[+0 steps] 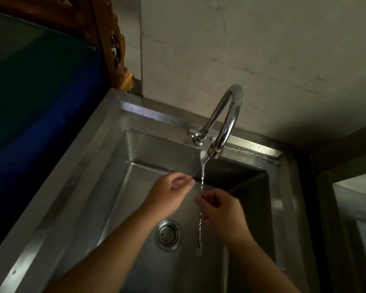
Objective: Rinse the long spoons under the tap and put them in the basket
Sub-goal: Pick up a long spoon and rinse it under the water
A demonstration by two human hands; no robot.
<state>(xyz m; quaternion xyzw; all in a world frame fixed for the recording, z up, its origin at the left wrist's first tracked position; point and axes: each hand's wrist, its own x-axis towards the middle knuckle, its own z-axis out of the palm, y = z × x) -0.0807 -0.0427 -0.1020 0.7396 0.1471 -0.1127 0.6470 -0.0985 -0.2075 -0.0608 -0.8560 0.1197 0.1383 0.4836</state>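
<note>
Over the steel sink (123, 153), my left hand (171, 193) pinches the end of a thin long spoon (199, 169). That spoon slants up to the right, and its pale bowl sits right at the tap's outlet (215, 152). My right hand (222, 210) pinches a second long spoon with a twisted handle (199, 231). It hangs almost upright below the outlet, its forked end low over the sink floor. I cannot tell whether water is running. No basket is in view.
The curved chrome tap (228, 115) rises from the sink's back rim against a pale tiled wall. A round drain strainer (168, 235) lies in the sink floor left of the hanging spoon. A dark blue surface and carved wooden frame (116, 45) are at the left.
</note>
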